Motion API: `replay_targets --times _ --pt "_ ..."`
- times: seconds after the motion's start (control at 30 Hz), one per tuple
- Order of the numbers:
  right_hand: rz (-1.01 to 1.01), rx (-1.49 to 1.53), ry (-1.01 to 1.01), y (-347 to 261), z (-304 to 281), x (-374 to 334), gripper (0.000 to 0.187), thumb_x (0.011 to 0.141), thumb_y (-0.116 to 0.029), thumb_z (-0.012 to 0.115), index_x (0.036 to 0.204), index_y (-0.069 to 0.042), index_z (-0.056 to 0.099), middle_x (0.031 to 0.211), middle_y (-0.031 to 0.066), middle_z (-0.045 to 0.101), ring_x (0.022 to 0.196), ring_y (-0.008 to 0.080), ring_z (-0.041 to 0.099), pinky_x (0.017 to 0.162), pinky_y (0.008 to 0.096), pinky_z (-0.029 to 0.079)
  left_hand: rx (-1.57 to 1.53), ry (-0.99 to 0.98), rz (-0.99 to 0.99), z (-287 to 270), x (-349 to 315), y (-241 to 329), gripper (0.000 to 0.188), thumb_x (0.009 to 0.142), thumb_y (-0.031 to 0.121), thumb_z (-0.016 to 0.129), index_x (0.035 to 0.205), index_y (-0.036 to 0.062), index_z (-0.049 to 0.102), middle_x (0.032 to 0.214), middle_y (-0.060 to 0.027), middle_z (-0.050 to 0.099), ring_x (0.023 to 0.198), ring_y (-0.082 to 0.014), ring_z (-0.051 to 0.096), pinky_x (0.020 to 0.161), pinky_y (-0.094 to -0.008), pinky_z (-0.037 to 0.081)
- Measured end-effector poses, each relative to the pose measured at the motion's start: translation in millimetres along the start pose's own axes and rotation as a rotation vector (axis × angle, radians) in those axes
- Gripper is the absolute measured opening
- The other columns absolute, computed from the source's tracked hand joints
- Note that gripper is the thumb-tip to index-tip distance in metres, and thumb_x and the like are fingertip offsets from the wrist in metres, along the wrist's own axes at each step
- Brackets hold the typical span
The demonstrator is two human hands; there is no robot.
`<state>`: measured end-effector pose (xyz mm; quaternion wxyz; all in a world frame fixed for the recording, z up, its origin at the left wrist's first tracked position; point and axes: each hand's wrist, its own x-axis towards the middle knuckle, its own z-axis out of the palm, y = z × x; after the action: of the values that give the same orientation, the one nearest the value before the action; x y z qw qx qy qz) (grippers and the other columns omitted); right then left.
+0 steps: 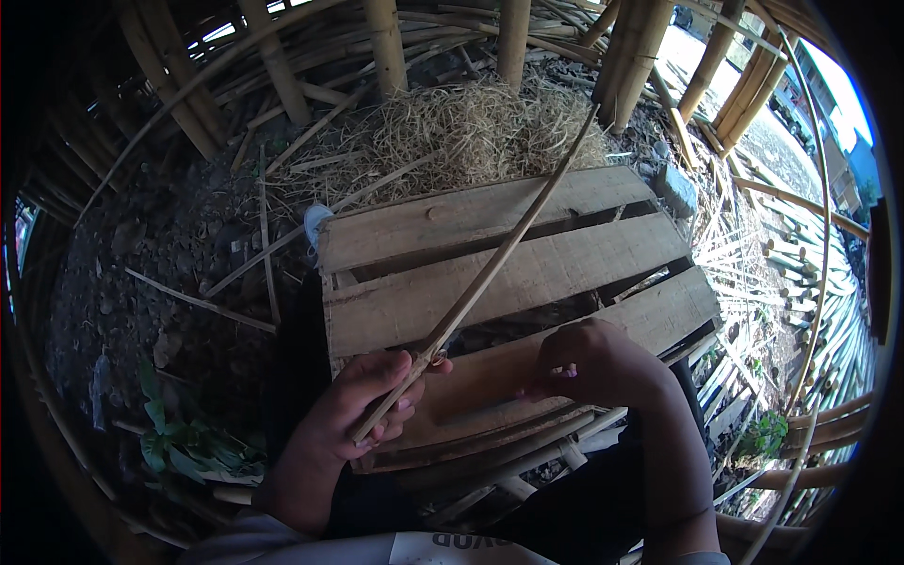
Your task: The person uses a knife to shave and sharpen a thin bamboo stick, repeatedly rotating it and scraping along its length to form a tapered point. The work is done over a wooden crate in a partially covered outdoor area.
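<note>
Your left hand (pixel 363 405) is clamped round the near end of a long bamboo strip (pixel 499 254) slanting up across the wooden pallet (pixel 527 273) toward the straw pile (pixel 471 132), your right hand (pixel 589 363) curled shut beside it, apparently empty, so the work looks barely begun.

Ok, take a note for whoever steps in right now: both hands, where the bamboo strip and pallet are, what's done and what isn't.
Left hand: closed around the near end of a long thin bamboo strip, which slants up and away over the wooden pallet toward the straw pile.
Right hand: curled, fingers in, apart from the strip; whether it holds anything cannot be told.
Done: strip is in hand.
Left: nothing shows cut, split or woven yet. More bamboo strips lie to the right.
</note>
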<state>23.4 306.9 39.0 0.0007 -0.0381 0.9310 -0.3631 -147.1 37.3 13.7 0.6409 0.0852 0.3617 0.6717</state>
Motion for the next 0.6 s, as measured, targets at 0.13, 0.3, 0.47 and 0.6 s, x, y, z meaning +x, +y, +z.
replay_targets --times 0.13,0.3,0.47,0.6 --pt "0.223 -0.162 0.225 -2 -3 5 0.011 0.085 -0.019 0.083 0.085 -0.009 0.078 0.073 0.0058 0.069 0.066 0.0217 0.067 0.063 0.0351 0.054 0.014 0.012 0.007 -1 0 -1 0.05 0.108 0.037 0.05 0.132 -0.0078 0.053 0.071 -0.0008 0.053 0.047 -0.0024 0.045 0.039 -0.0162 0.038" --pt "-0.008 -0.008 0.088 -10 9 10 0.011 0.084 -0.02 0.083 0.084 -0.01 0.078 0.074 0.0063 0.069 0.069 0.0236 0.068 0.065 0.037 0.055 0.02 0.014 0.007 1 -1 0 0.05 0.108 0.036 0.05 0.132 -0.0079 0.054 0.071 -0.0009 0.053 0.046 -0.0026 0.045 0.039 -0.0159 0.039" --pt "-0.044 -0.355 0.306 -13 25 20 0.006 0.082 -0.014 0.082 0.085 -0.01 0.079 0.073 0.008 0.067 0.066 0.0241 0.067 0.064 0.0373 0.054 0.0 0.074 0.015 9 -2 1 0.05 0.11 0.032 0.047 0.132 -0.0129 0.05 0.071 -0.0024 0.052 0.042 -0.0016 0.045 0.036 -0.0152 0.037" --pt "0.155 -0.218 0.379 -4 -2 18 0.009 0.087 -0.016 0.077 0.085 -0.008 0.078 0.073 0.0087 0.068 0.065 0.0261 0.069 0.061 0.0384 0.054 0.011 0.026 0.056 1 -5 -1 0.05 0.111 0.029 0.044 0.133 -0.0155 0.047 0.071 -0.0032 0.052 0.04 -0.0014 0.045 0.033 -0.0157 0.037"
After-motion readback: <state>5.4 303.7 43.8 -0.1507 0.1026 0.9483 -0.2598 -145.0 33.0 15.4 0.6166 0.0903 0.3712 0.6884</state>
